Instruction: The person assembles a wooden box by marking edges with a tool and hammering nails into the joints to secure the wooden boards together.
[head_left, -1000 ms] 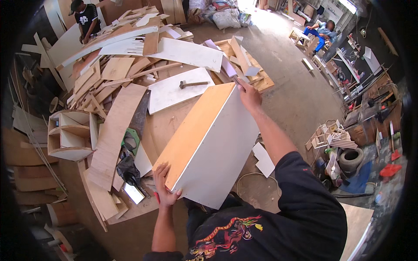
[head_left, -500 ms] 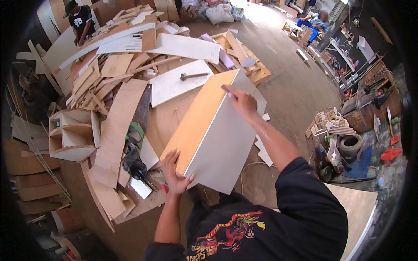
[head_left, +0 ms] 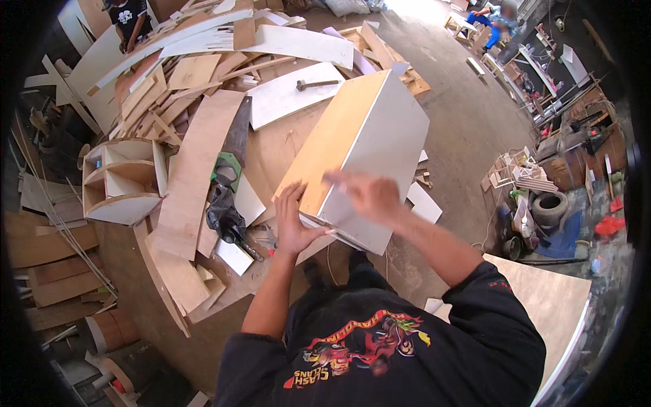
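A box-like wooden piece [head_left: 390, 142] stands tilted in front of me, with a tan wood face on its left and a pale grey face on its right. My left hand [head_left: 296, 227] grips its near end, fingers over the tan face and thumb along the near edge. Blurred by motion, my right hand [head_left: 374, 198] is closed on a small flat brown piece [head_left: 332, 178] against the edge where the two faces meet. Whether that piece is sandpaper or a block cannot be made out. Beyond the box, a hammer [head_left: 317, 85] lies on a white curved panel [head_left: 278, 102].
Scrap boards [head_left: 196, 71] are heaped at the far left. Left of the box lie a long plywood strip [head_left: 196, 176], a green-and-black power tool [head_left: 226, 203] and a curved shelf unit [head_left: 125, 180]. Tyres [head_left: 549, 207] stand at right. One person [head_left: 129, 24] is far left, another [head_left: 495, 27] far right.
My right hand has slid along the box's edge toward me with the small brown piece. The box's near end now sits higher in view, with my left hand still on it.
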`<state>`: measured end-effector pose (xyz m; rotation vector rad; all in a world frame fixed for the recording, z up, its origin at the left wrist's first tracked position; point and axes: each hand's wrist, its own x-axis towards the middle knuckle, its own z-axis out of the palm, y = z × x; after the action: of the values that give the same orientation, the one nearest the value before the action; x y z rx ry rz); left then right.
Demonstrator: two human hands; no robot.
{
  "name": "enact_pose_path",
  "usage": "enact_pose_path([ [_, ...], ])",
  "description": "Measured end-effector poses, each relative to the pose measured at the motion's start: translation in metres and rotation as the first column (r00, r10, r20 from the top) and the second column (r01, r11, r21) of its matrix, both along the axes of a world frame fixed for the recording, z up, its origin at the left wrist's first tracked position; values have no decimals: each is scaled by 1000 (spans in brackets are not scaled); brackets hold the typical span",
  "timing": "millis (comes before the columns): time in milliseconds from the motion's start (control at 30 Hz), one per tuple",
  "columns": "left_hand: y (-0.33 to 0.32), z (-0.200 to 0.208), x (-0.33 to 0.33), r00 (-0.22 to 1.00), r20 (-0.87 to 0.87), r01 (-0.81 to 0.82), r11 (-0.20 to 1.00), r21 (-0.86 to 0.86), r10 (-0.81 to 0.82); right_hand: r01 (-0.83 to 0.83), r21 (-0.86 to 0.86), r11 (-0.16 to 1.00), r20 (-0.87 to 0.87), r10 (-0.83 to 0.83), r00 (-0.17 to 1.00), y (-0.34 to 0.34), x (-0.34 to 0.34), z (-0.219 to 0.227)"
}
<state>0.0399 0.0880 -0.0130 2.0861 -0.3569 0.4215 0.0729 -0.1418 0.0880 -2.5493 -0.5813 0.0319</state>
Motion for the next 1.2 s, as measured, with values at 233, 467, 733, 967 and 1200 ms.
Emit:
enact_pose_path([
  [233, 0, 1, -4, 998, -46, -39, 994, 105, 44, -120, 7, 993, 126, 118, 985, 19, -23, -1],
  [467, 1, -7, -2, 997, -66, -44, 995, 94, 50, -71, -192, 979, -40, 64, 997, 29, -9, 40],
  [733, -31, 22, -11, 979, -56, -186, 975, 118, 194, -262, -139, 955, -144, 243, 959, 16, 23, 43],
  [967, -32, 28, -12, 980, -29, -195, 979, 61, 197, -44, -71, 997, -109, 36, 993, -13, 52, 28],
  [1200, -33, 31, -13, 980, -13, -198, 976, 94, 201, -45, 59, 997, 49, 42, 998, -35, 85, 20],
])
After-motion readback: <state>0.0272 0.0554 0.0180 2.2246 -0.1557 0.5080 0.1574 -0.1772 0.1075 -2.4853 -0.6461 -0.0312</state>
